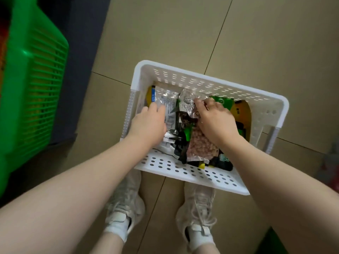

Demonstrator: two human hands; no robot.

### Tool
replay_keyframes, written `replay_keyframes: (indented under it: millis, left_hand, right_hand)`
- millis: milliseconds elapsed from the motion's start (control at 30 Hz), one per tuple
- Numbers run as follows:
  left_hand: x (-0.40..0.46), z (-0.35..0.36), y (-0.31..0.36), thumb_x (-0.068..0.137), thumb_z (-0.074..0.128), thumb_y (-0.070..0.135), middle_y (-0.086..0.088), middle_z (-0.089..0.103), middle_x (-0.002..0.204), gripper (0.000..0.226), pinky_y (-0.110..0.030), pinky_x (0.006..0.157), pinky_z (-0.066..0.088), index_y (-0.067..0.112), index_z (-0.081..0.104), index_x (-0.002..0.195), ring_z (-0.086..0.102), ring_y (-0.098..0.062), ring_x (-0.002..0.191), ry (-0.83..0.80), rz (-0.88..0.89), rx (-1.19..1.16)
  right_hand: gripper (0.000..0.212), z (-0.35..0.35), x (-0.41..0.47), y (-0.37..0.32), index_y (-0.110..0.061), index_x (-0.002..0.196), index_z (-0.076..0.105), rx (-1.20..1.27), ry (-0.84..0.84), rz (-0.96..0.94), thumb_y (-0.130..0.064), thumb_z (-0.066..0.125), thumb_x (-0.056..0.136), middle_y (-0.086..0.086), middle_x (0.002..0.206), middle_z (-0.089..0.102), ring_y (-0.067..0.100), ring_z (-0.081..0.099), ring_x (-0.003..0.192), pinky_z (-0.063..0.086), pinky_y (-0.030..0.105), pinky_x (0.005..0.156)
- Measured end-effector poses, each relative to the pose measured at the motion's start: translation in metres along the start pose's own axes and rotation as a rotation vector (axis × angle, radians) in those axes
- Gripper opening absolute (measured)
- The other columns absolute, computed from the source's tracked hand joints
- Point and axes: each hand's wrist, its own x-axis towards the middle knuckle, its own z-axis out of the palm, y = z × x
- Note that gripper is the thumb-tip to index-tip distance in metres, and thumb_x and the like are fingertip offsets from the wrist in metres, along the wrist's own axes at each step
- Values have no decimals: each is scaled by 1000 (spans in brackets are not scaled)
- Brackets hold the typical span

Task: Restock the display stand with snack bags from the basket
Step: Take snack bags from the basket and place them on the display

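A white perforated basket (201,85) stands on the tiled floor in front of my feet, holding several snack bags. My left hand (149,123) rests on a silver bag with a blue edge (165,99) at the basket's left, fingers curled over it. My right hand (214,120) pinches the crinkled top of a clear bag of pinkish nuts (200,143) in the middle. Green (224,103) and yellow (242,114) bags lie at the right, partly under my right hand. Whether either bag is lifted off the pile I cannot tell.
A green slatted plastic crate (34,88) stands at the left against a dark wall base. My two white sneakers (126,204) are just below the basket. Something red and grey sits at the far right edge (330,171).
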Motion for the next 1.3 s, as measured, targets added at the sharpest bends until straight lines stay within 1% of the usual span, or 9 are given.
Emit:
replay_keyframes:
  millis: [300, 433, 600, 767, 933, 1100, 1167, 1233, 1300]
  left_hand:
    - [26, 10, 6, 71, 77, 34, -19, 51, 129, 86, -47, 95, 47, 0, 29, 133, 51, -35, 117, -23, -491, -628]
    - [33, 11, 15, 69, 80, 29, -17, 53, 127, 87, -42, 92, 48, 7, 27, 134, 52, -37, 113, -13, -482, -749]
    - [21, 11, 24, 82, 68, 24, -16, 61, 106, 72, -46, 73, 53, 10, 21, 135, 60, -37, 89, 26, -232, -508]
    - [-9, -14, 13, 87, 61, 26, -13, 56, 113, 63, -36, 56, 43, 13, 22, 135, 62, -36, 86, 118, -43, -56]
    - [-40, -57, -4, 84, 64, 21, -6, 57, 104, 61, -30, 45, 35, 19, 24, 130, 60, -29, 72, 72, 67, 197]
    - [-94, -117, 1, 88, 51, 4, -7, 53, 116, 72, -30, 47, 32, 16, 8, 144, 61, -27, 84, -26, 436, 543]
    - [-124, -140, 6, 87, 58, 14, -8, 59, 107, 65, -28, 45, 30, 11, 23, 141, 64, -27, 82, -31, 542, 566]
    - [-156, -168, 9, 60, 83, 33, -4, 65, 73, 68, -21, 37, 20, 10, 54, 117, 63, -21, 52, -8, 569, 565]
    - [-184, -199, 9, 52, 85, 44, -1, 66, 70, 75, -23, 36, 29, 13, 52, 112, 65, -22, 51, -36, 550, 522]
  right_hand:
    - [55, -34, -25, 25, -11, 134, 31, -160, -73, -170, -24, 55, 86, 17, 131, 51, 37, 54, 107, 48, 39, 69]
    - [59, -30, -23, 26, -14, 135, 30, -89, -75, -139, -29, 58, 85, 17, 133, 49, 37, 53, 112, 47, 44, 85]
    - [53, -21, -11, 23, -27, 142, 25, 312, 2, 78, -30, 47, 94, 13, 146, 38, 36, 56, 113, 52, 44, 84]
    - [71, -29, 2, 18, -24, 142, 21, 28, -30, 71, 8, 46, 84, 22, 121, 56, 37, 64, 85, 42, 33, 52]
    - [31, -72, -8, 14, -23, 121, 46, 142, -34, -19, -34, 49, 93, 10, 96, 66, 31, 63, 85, 42, 31, 58]
    - [24, -139, -54, 15, -25, 115, 53, 168, -172, 3, -24, 54, 91, 5, 95, 62, 29, 61, 86, 45, 31, 61]
    - [31, -176, -73, 14, -27, 121, 51, 32, -223, -46, -27, 54, 90, 8, 102, 64, 31, 60, 87, 44, 32, 65]
    - [38, -216, -92, 9, -29, 126, 51, -54, -259, -86, -26, 55, 88, 7, 108, 66, 31, 62, 94, 47, 33, 72]
    - [39, -258, -115, 0, -29, 127, 53, -45, -281, -109, -25, 56, 88, 6, 112, 68, 28, 63, 94, 49, 32, 75]
